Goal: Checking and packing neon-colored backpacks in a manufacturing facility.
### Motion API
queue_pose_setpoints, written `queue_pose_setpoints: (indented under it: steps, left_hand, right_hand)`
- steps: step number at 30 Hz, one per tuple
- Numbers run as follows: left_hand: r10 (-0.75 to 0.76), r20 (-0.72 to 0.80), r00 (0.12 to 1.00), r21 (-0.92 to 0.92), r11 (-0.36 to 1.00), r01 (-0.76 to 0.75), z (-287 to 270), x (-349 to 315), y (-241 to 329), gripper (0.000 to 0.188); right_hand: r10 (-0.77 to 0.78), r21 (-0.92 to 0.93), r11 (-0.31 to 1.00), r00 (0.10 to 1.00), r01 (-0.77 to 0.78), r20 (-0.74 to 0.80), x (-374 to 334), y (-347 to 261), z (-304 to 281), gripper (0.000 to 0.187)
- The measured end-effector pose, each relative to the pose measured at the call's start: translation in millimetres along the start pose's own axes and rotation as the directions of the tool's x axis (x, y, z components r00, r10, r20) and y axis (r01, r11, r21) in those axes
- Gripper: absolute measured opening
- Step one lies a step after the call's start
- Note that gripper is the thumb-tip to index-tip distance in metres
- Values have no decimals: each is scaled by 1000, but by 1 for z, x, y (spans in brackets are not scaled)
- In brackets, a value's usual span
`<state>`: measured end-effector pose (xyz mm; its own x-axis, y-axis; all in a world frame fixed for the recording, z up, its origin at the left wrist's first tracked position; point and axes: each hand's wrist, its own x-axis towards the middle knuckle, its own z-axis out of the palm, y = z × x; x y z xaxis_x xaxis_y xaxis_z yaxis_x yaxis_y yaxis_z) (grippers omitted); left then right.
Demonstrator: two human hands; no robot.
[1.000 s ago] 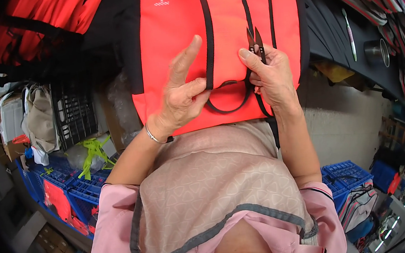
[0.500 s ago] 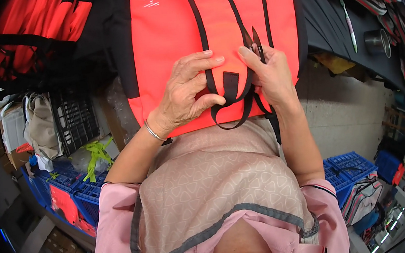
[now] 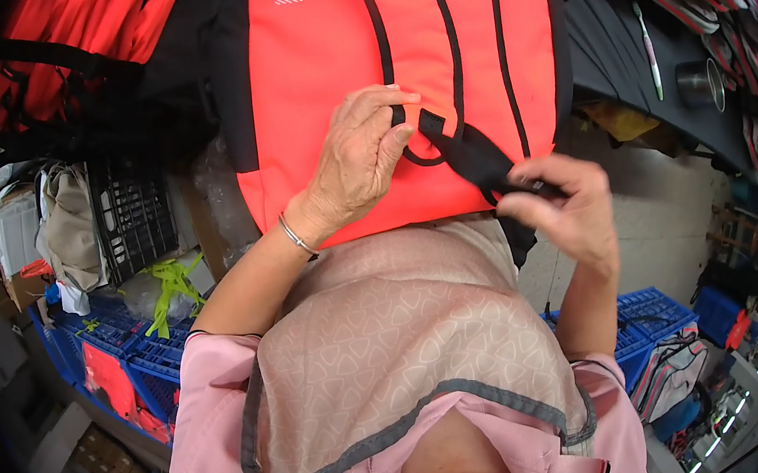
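An orange bag [image 3: 324, 67] with black trim lies in front of me, partly over my lap. My left hand [image 3: 361, 155] rests on it and pinches the upper end of a black webbing strap [image 3: 472, 153] between thumb and forefinger. My right hand [image 3: 565, 208] is at the bag's lower right edge with its fingers closed on the strap's lower part, so the strap runs slanting between the two hands. A dark bit shows at the right fingertips; whether it is a small thread cutter I cannot tell.
More orange bags [image 3: 72, 38] are piled at the upper left. A black crate [image 3: 136, 211] and blue crates [image 3: 133, 355] with yellow-green straps [image 3: 172, 286] stand at left, another blue crate [image 3: 646, 319] at right. A dark table holds a metal cup [image 3: 700, 83].
My right hand has dropped down and to the right, drawing the strap out of its loop. The small cutter that stuck up from it no longer shows. My left hand now pinches the strap's end.
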<state>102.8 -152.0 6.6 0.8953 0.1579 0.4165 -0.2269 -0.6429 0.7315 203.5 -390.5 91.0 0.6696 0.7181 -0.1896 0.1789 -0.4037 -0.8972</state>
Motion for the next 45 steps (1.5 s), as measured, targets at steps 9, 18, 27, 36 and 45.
queue_pose_setpoints:
  steps: [9, 18, 27, 36, 45]
  left_hand:
    - [-109, 59, 992, -88, 990, 114, -18, -9, 3, 29]
    - [-121, 125, 985, -364, 918, 159, -15, -15, 5, 22]
    - [-424, 129, 897, -304, 844, 442, -7, -11, 8, 23]
    - [-453, 172, 875, -293, 824, 484, -3, -14, -10, 20]
    - [-513, 227, 828, -397, 728, 559, 0, -11, -12, 27]
  right_hand:
    - [-166, -476, 860, 983, 184, 80, 59, -38, -30, 17]
    - [-729, -685, 489, 684, 540, 19, 117, -41, 4, 22]
    - [-562, -571, 723, 812, 388, -160, 144, 17, 62, 16]
    - [-514, -501, 787, 832, 361, -209, 99, -3, 18, 34]
    - [-653, -640, 545, 753, 541, 80, 55, -7, 15, 49]
